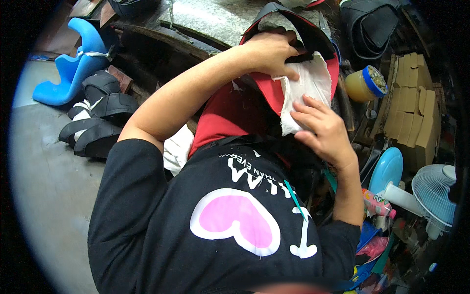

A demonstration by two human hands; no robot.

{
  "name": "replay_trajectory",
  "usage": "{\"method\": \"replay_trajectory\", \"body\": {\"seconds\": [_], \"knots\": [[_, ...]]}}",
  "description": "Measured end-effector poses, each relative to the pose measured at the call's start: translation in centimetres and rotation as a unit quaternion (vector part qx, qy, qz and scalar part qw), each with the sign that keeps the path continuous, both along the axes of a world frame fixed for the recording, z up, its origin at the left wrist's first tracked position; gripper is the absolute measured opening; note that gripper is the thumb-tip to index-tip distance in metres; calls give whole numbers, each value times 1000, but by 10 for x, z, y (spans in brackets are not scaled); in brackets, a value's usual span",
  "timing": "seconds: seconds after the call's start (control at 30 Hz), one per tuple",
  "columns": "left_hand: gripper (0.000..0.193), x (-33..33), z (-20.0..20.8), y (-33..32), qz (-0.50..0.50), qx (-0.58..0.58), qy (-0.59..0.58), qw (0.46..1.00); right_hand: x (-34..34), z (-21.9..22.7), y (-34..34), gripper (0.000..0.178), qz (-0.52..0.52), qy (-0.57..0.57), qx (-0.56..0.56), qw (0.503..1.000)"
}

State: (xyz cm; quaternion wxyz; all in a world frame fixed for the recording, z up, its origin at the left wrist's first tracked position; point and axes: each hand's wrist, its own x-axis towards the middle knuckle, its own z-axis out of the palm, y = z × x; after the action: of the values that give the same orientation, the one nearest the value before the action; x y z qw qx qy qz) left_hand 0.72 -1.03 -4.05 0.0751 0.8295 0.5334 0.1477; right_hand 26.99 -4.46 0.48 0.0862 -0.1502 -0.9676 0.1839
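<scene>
A black piece with a red lining point(270, 93), shaped like a shoe upper, rests over my lap at the bench edge. A white cloth piece with frayed edges point(313, 81) lies over its red side. My left hand point(272, 53) reaches across from the left and grips the upper, its fingers curled inside the loop. The left thumb rests against the white cloth. My right hand point(320, 128) lies on the cloth's lower right edge, fingers spread and fairly flat.
Beyond is a worn bench point(205, 24). Left stand a blue plastic form point(66, 73) and stacked black uppers point(105, 110). Right are a blue-lidded jar point(364, 84), more black pieces point(370, 27), brown cartons point(410, 105), a fan point(434, 193) and a pink bottle point(378, 203).
</scene>
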Motion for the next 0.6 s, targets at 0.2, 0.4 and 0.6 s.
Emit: {"method": "replay_trajectory", "body": {"seconds": [0.2, 0.4, 0.6], "knots": [[91, 8, 9, -10, 12, 35, 30, 999, -45, -10, 37, 54, -289, 195, 235, 907], [97, -21, 21, -6, 52, -18, 73, 996, -97, -43, 89, 52, -334, 288, 149, 885], [107, -43, 14, -15, 4, 64, 37, 997, -110, -48, 110, 37, -355, 262, 68, 895]]}}
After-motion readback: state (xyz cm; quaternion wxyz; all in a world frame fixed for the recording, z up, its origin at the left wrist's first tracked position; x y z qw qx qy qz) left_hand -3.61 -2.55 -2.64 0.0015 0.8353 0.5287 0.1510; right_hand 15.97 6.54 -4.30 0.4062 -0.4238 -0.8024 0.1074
